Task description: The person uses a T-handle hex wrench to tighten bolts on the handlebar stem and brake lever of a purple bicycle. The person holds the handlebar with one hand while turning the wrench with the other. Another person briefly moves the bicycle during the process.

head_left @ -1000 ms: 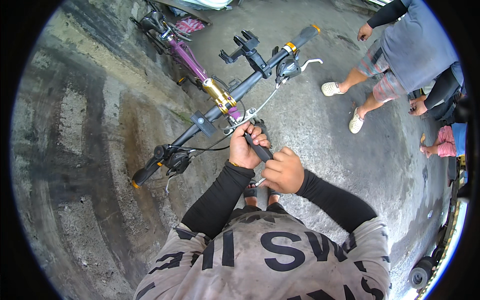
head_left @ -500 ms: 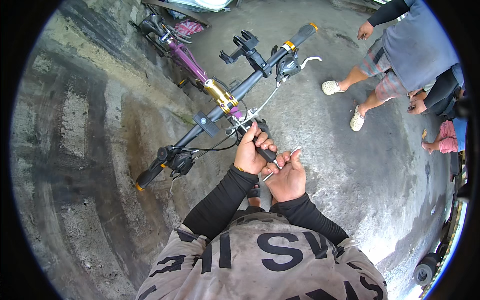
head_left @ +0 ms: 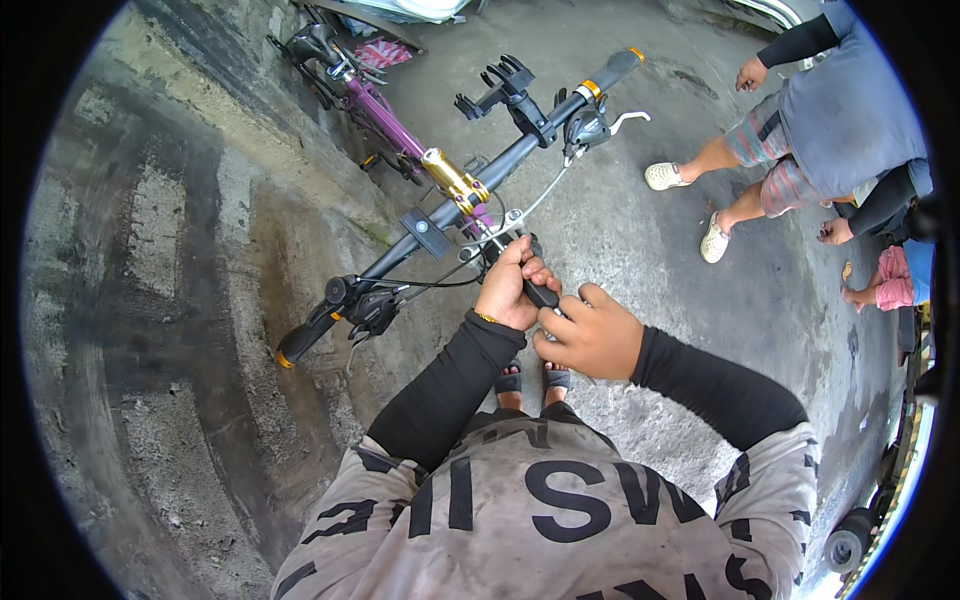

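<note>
My left hand [head_left: 510, 290] is closed around a black cylindrical tool [head_left: 541, 295] beside the front of a bicycle. The tool's far end is hidden by my fingers and the cables, so its exact kind cannot be told. My right hand [head_left: 590, 335], back upward, curls its fingers over the thin metal crossbar at the tool's near end. The fingers hide most of that bar. Just beyond my hands are the bicycle's dark handlebar [head_left: 440, 218], a gold stem clamp [head_left: 455, 182], a silver brake arm [head_left: 513, 216] and black cables.
A purple frame [head_left: 383, 118] runs toward the stained concrete wall [head_left: 150, 220] on the left. A black phone holder [head_left: 503, 88] and brake lever [head_left: 628, 120] stick out from the bar. At right, a person in pale clogs [head_left: 667, 177] stands near other people; a tyre [head_left: 848, 540] lies lower right.
My right hand has turned from palm up to palm down around the metal bar, its elbow swinging outward. My left hand keeps its grip. The bicycle appears shifted slightly right in view.
</note>
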